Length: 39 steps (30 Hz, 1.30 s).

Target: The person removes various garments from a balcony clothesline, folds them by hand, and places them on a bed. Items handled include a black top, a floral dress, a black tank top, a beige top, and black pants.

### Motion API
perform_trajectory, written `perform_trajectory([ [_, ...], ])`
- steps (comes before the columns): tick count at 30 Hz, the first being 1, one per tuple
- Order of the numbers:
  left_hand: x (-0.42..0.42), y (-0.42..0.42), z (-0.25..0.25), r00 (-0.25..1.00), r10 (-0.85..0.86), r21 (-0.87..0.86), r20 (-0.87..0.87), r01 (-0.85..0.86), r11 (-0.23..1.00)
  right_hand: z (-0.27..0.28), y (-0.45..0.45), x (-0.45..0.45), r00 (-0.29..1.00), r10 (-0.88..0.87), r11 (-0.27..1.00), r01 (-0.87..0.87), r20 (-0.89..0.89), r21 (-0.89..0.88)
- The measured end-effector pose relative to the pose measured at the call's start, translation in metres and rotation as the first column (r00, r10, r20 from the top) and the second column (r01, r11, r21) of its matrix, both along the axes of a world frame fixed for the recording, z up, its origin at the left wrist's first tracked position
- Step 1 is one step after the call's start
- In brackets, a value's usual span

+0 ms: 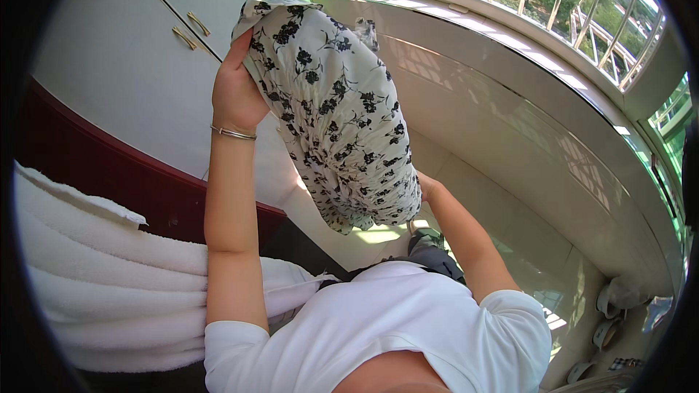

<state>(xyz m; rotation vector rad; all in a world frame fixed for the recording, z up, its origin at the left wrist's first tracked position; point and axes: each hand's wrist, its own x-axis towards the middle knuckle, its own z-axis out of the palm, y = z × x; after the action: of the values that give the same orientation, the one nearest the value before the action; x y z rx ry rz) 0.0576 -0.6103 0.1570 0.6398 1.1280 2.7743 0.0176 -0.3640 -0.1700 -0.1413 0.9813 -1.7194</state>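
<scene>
A white cloth garment with black flower print (338, 114) hangs gathered in front of me. My left hand (240, 87), with a metal bangle at the wrist, grips its upper left edge between thumb and fingers. Some of those fingers are hidden behind the fabric. My right hand (426, 186) is at the lower right side of the garment, mostly covered by it, so its fingers and grip cannot be made out. The fabric is puckered around its middle and lower part.
White cabinet doors (125, 54) with brass handles (184, 38) stand at the left. Thick white towelling (120, 295) lies by my left arm. A long sill (491, 33) runs under the barred window at the right. Several round objects (607, 333) sit on the tiled floor at lower right.
</scene>
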Motion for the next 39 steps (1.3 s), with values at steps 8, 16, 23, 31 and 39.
perform_trajectory([
  [8,-0.005,-0.017,0.000,0.992,-0.125,0.025,-0.020,0.126,0.992,0.005,0.026,0.162,0.974,-0.204,0.872,0.133,-0.102,-0.471],
  [16,0.004,-0.022,0.052,0.831,-0.471,-0.068,-0.296,0.473,0.878,0.108,-0.004,0.206,0.499,-0.845,0.534,0.776,-0.192,-0.336],
  [23,-0.023,0.047,-0.143,0.990,-0.128,-0.150,-0.058,0.118,0.982,0.222,0.082,0.248,-0.055,-0.974,0.018,0.948,-0.220,-0.318],
  [31,0.111,0.151,-0.196,0.722,-0.487,-0.471,0.492,0.691,0.548,0.174,0.187,0.309,-0.034,-0.932,-0.026,0.999,-0.361,-0.026],
  [39,0.142,0.117,-0.147,0.981,-0.132,-0.635,-0.141,0.012,0.772,0.245,0.193,0.413,0.251,-0.521,0.270,0.955,-0.816,0.122],
])
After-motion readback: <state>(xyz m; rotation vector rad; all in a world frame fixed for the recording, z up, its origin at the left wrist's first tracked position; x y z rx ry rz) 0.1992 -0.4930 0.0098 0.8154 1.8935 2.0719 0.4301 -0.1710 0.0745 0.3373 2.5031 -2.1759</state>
